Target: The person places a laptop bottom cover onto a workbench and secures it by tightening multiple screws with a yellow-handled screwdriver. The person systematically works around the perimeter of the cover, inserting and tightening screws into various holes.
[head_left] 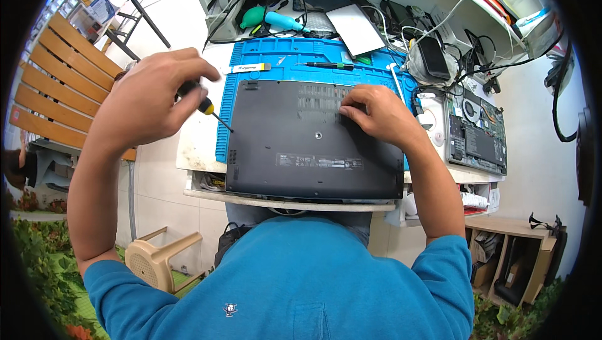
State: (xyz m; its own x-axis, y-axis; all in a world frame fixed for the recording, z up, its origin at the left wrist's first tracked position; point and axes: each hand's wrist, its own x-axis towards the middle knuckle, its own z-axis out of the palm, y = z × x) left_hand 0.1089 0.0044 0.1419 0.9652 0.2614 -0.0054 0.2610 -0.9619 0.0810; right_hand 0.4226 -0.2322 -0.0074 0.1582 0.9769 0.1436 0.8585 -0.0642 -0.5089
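Note:
A dark grey laptop point(295, 142) lies bottom side up on a blue repair mat point(251, 58), its near edge at the desk's front. My left hand point(153, 98) is closed around a screwdriver point(205, 106) with a black and yellow handle. Its thin shaft slants down to the right, and the tip meets the laptop's left edge. A small round silver spot point(318, 135) shows near the middle of the cover. Over the vent slots at the upper right, my right hand point(379, 114) has thumb and fingertips pinched together. What they hold, if anything, is hidden.
Beyond the laptop lie a pen-like black tool point(329, 65) and a white-and-yellow strip point(249, 68). A green air blower point(253, 17) and a light blue bottle point(285, 22) stand behind. An opened laptop point(476, 130) and a phone point(434, 58) sit right, among cables.

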